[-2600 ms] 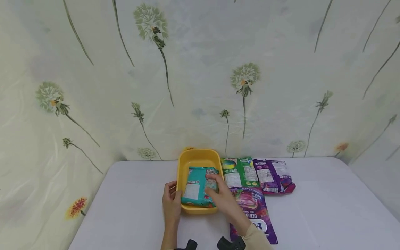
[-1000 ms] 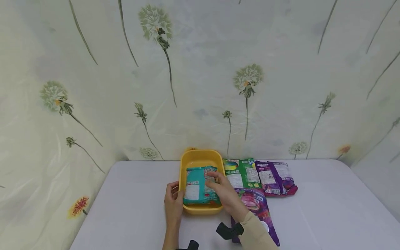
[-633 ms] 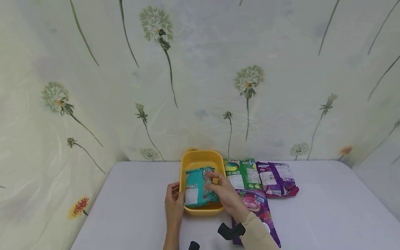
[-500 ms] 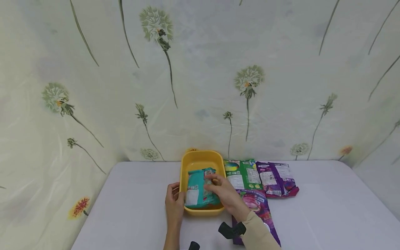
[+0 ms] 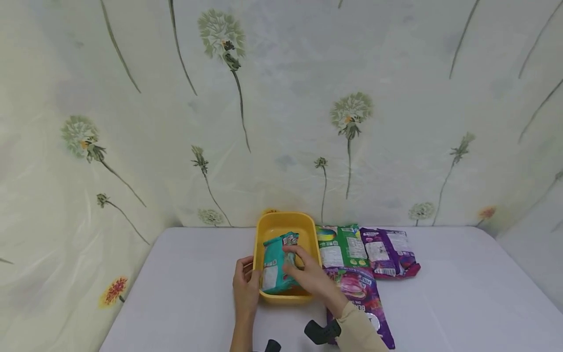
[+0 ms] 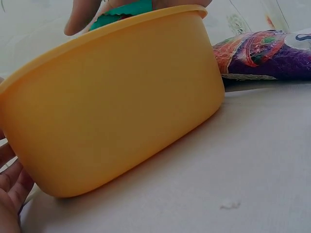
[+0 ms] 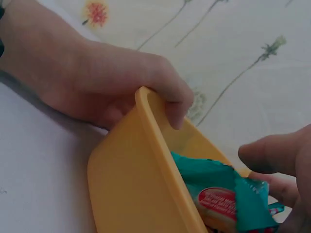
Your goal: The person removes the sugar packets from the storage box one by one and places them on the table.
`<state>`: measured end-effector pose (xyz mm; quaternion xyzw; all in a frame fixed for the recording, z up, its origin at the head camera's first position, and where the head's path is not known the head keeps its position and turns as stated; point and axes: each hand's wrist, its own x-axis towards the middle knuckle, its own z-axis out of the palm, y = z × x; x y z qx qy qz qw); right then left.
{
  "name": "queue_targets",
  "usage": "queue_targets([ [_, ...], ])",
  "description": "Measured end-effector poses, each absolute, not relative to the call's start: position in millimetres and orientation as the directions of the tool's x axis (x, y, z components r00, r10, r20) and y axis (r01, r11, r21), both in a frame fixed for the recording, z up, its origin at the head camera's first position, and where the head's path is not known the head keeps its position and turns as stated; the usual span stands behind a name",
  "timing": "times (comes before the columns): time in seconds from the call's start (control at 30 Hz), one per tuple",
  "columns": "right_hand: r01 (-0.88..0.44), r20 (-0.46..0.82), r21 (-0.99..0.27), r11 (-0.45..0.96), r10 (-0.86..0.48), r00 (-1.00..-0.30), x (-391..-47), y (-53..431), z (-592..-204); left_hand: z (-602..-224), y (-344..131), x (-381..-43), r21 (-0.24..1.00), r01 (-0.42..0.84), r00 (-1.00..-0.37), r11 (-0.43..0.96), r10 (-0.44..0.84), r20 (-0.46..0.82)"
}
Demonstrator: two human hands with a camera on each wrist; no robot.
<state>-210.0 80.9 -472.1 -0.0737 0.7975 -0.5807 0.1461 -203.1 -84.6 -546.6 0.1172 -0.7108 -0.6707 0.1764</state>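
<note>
In the head view a yellow plastic tub (image 5: 288,219) stands at the table's back, with a teal snack packet (image 5: 273,259) tilted inside it. My left hand (image 5: 245,281) grips the tub's left wall, its thumb over the rim and fingers outside, as the right wrist view shows. My right hand (image 5: 308,274) reaches into the tub from the right, thumb and index finger curved at the packet's right side. The right wrist view shows the crimped end of the packet (image 7: 209,179) beside my right thumb (image 7: 272,153); the exact finger contact is partly hidden.
Right of the tub lie a green packet (image 5: 340,244) and a purple packet (image 5: 389,252). A larger purple candy bag (image 5: 356,288) lies nearer, partly under my right forearm. Behind the white table (image 5: 453,293) hangs a flower-printed sheet (image 5: 281,107).
The teal packet has gone from lying fairly flat to tilted, shifting left in the tub. My right hand has moved slightly left with it. My left hand keeps its hold on the tub.
</note>
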Motion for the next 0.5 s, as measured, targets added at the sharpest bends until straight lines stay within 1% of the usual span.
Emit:
queue_targets([
  [0.1, 0.039, -0.134, -0.937, 0.346, -0.255, -0.958, -208.9, 80.8, -473.1, -547.0, -83.8, -203.6, 0.995, 0.075, -0.912, 0.069, -0.399, 0.096],
  [0.2, 0.035, -0.119, -0.938, 0.344, -0.227, -0.967, -208.4, 81.0, -475.1, -546.7, -83.2, -203.5, 0.996, 0.069, -0.913, 0.064, -0.398, 0.089],
  [0.5, 0.027, -0.088, -0.961, 0.275, -0.213, -0.973, -208.0, 79.1, -477.5, -543.9, -84.2, -202.8, 0.996, 0.025, -0.911, 0.083, -0.409, 0.057],
])
